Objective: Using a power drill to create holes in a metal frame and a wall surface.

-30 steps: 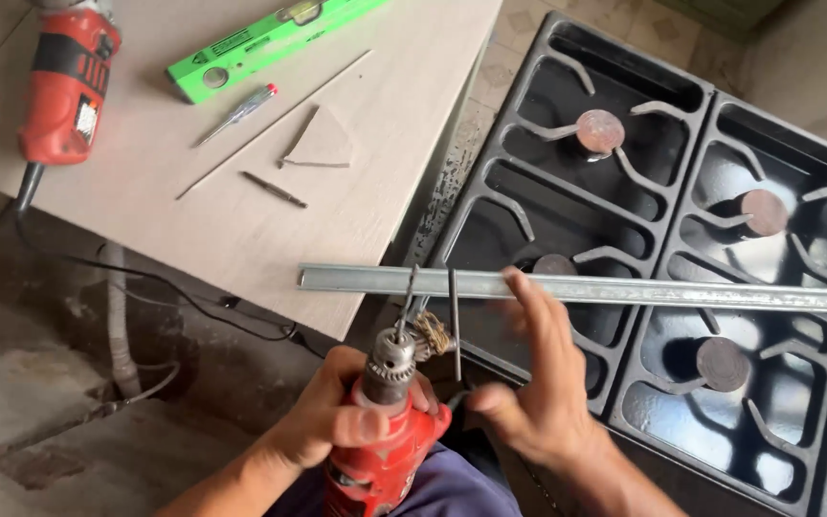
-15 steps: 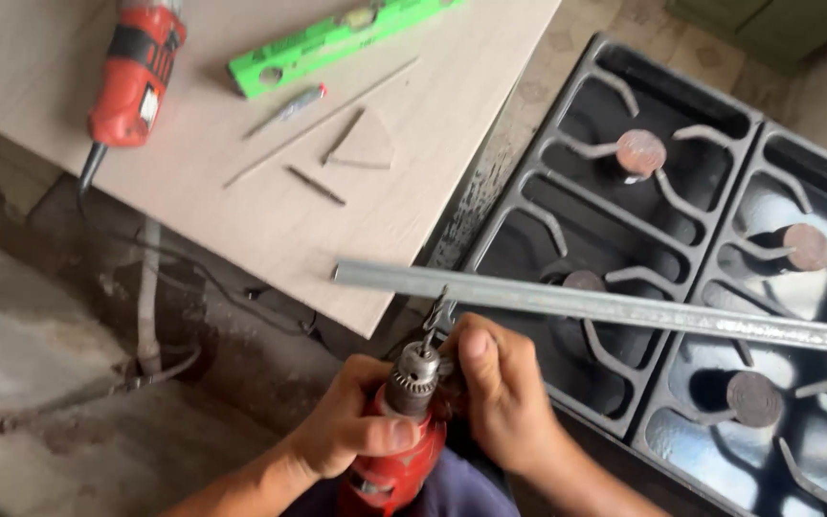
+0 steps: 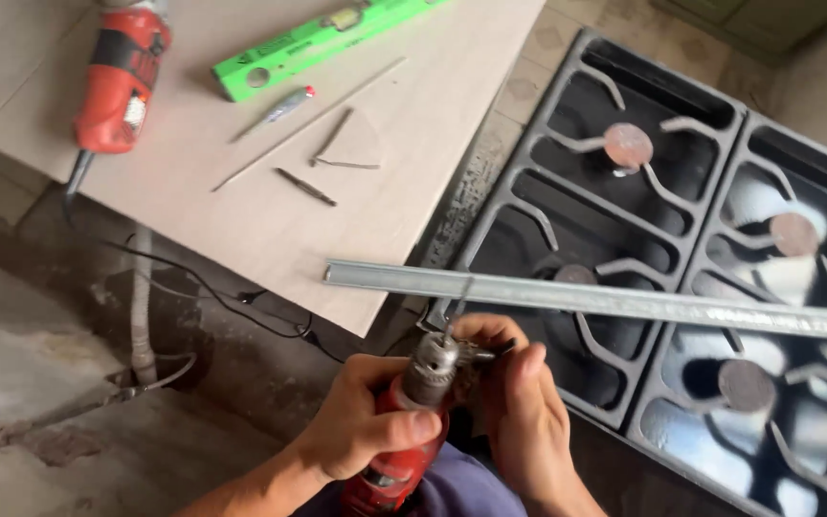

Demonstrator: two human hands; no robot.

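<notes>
Both hands have closed in on the red drill [image 3: 404, 450]: left hand [image 3: 361, 431] wraps its body, right hand [image 3: 519, 412] grips the chuck [image 3: 433, 359], below the metal channel [image 3: 605, 299]. Beyond lie a green level [image 3: 323, 43] and red grinder [image 3: 122, 81] with a pale label.

The 2 hands, the left hand [image 3: 361, 426] and the right hand [image 3: 519, 412], are bare, with no gloves, rings or watch. Both forearms show uncovered, without sleeves. At the near edge between them sits purple-blue cloth [image 3: 457, 493], apparently worn trousers.
</notes>
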